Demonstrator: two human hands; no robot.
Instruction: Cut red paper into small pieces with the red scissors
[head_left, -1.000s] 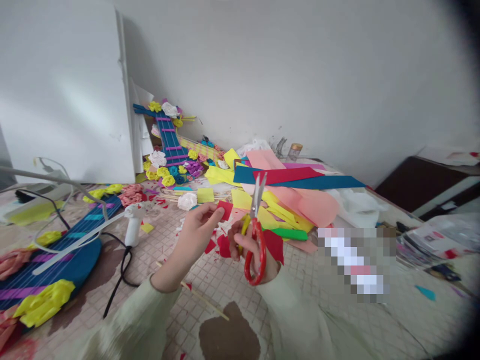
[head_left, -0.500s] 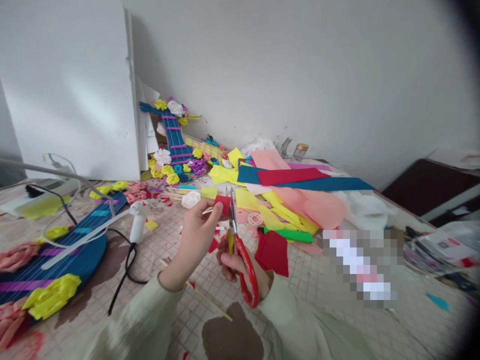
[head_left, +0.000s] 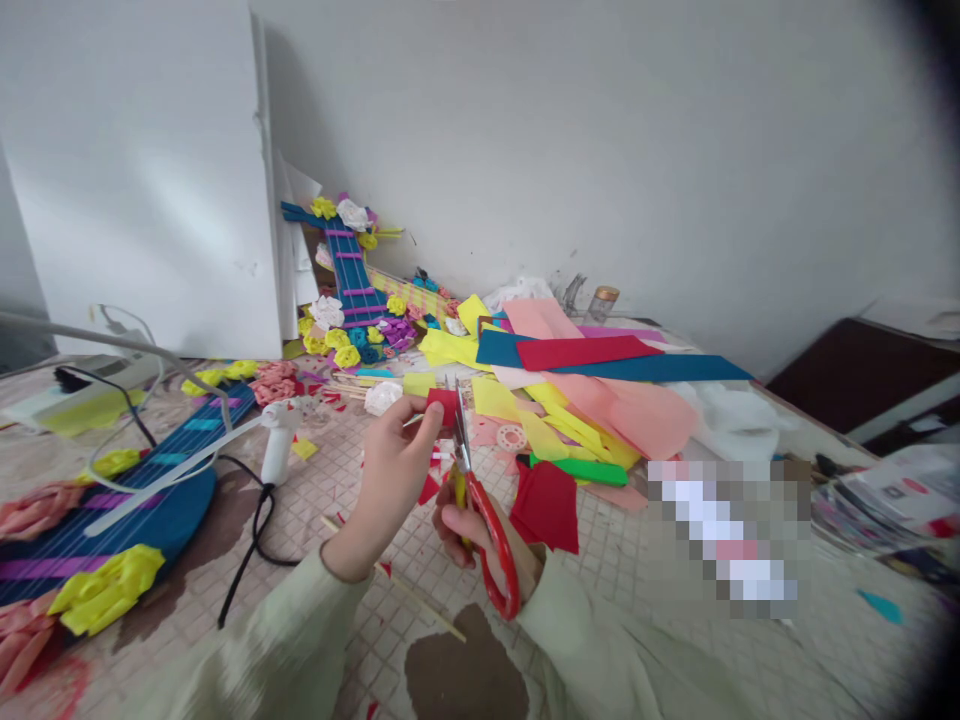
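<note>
Between thumb and fingers, my left hand pinches a small red paper piece above the middle of the table. My right hand grips a pair of scissors with red and yellow handles. Their blades point away from me and lie at the right edge of the red piece; whether they touch it I cannot tell. A stack of larger red paper lies just right of my right hand, beside a green marker-like object.
A white glue gun with a black cord stands at left, by a blue paper guitar with paper flowers. Another decorated guitar leans at the back. Coloured paper strips pile up behind my hands. A thin stick lies in front.
The scissor blades have shifted slightly left against the red piece and look closer together. Both hands stay in nearly the same place, and the view has turned very slightly.
</note>
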